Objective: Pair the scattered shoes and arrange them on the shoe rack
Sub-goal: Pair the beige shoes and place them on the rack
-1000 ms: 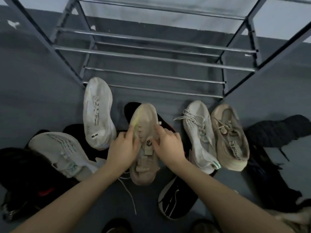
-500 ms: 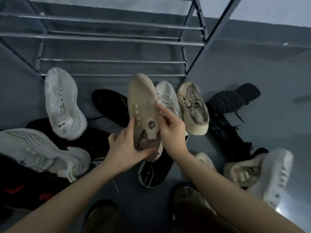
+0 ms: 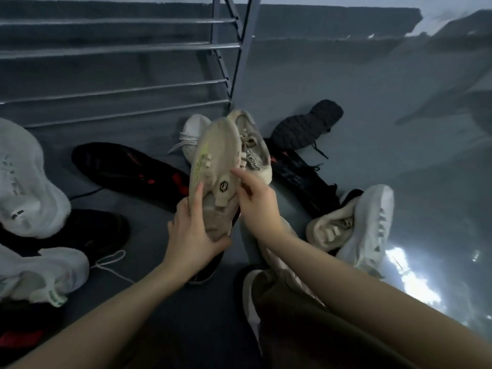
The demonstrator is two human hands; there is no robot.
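Note:
A beige sneaker with a hexagonal tongue badge is lifted off the floor, toe pointing away. My left hand grips its heel from below and the left. My right hand pinches its right side by the tongue. A similar beige sneaker lies on its side at the right, against a white sneaker. Another tan lace-up shoe sits just behind the held one. The metal shoe rack stands at the upper left with bare bars.
Black shoes lie on the grey floor: one with red marks left of centre, others at the right by the rack post. White sneakers crowd the left edge. My knee is low in view.
Both hands lifted the beige sneaker from the floor and carried it up and rightward. My view swung right, so the rack slid left and the beige and white shoes at right came into sight.

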